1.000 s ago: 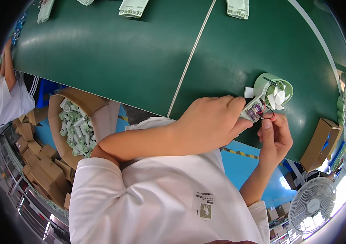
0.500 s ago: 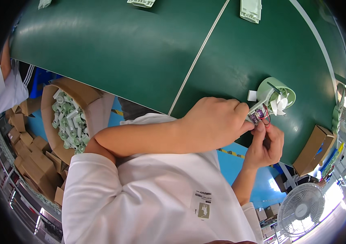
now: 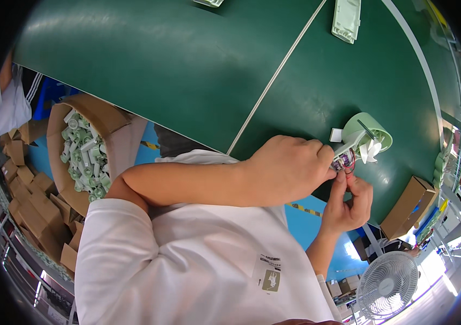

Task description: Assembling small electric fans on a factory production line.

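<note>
A pale green handheld fan body (image 3: 377, 125) lies at the right of the green work table, its round housing around white fan blades (image 3: 370, 151). My left hand (image 3: 294, 165) is closed on the near handle end of this fan body, with the fingertips partly hidden. A small purple circuit board (image 3: 342, 161) sits in that end, and red and black wires (image 3: 353, 161) loop beside it. My right hand (image 3: 349, 205) pinches at the wires by the board's near edge; the exact spot between thumb and finger is tiny. Beside the housing is a small white block (image 3: 336, 135).
Pale green shell pieces (image 3: 346, 21) lie at the table's far side. A large carton (image 3: 119, 142) of green and white parts stands at the left, near another person's white sleeve (image 3: 11, 111). At the right are an open cardboard box (image 3: 408, 208) and a standing fan (image 3: 387, 285).
The whole view has turned slightly, so the table pieces appear lower and further right. Both hands keep their places at the circuit board, with the right fingers only a little shifted.
</note>
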`<state>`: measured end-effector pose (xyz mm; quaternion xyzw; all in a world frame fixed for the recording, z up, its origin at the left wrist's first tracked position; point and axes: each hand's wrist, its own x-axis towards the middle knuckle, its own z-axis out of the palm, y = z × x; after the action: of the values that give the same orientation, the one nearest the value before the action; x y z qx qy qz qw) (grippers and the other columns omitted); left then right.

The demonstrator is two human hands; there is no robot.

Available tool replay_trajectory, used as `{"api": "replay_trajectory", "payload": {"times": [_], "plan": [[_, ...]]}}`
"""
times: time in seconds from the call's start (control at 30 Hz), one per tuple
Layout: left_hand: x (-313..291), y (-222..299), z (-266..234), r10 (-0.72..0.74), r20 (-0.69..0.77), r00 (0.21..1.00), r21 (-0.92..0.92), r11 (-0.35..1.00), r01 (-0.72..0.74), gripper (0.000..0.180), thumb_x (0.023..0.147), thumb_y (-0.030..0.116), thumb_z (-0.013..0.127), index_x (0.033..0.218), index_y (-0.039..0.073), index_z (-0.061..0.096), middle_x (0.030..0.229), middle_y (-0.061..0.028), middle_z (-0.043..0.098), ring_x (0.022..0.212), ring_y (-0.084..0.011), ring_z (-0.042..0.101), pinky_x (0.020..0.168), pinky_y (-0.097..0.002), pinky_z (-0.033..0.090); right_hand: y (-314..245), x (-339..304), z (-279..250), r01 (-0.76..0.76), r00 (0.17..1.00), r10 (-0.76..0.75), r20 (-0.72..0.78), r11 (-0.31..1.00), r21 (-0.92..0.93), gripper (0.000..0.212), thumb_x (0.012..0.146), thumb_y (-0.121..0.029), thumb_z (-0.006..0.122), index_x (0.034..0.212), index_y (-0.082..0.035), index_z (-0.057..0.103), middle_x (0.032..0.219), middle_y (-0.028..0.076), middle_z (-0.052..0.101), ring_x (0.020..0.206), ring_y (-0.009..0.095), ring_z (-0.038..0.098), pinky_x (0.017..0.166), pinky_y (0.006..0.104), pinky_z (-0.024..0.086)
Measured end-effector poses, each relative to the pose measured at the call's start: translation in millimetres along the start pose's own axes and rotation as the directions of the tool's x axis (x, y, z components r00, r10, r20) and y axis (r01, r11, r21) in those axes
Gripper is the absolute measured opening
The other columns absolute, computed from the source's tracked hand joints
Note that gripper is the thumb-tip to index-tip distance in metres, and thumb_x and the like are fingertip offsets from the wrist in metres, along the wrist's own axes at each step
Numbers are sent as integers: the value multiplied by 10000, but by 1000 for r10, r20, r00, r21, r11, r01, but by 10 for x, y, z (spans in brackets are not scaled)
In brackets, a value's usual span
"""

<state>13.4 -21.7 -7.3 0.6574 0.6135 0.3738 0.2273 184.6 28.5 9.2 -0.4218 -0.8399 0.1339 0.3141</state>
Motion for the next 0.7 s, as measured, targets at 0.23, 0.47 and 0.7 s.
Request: {"api": "replay_trajectory", "payload": {"times": [0.23,0.47,0.7], "plan": [[-3,-2,-6,14,-4,1000,-7,1000,-14,287,865,280,693,799,33,564,650,-63,595,582,-197,659,511,-302,524,-119,282,-221,16,975,-5,221,999,-49,106,798,52,749,876,20,685,769,57,648,601,98,550,530,222,440],[-4,1,22,14,-30,999,-18,1000,-14,269,878,273,676,803,39,567,646,-57,591,563,-191,646,500,-301,520,-210,422,-308,176,924,-102,369,969,-172,128,778,67,739,869,14,667,761,65,635,557,117,566,490,239,458],[-1,7,5,3,-23,1000,-7,1000,-3,268,880,272,674,804,38,570,642,-55,585,564,-180,643,495,-292,516,-303,628,-363,244,853,-96,513,942,-230,117,797,23,739,888,-2,669,741,55,602,540,125,567,489,248,460]]}}
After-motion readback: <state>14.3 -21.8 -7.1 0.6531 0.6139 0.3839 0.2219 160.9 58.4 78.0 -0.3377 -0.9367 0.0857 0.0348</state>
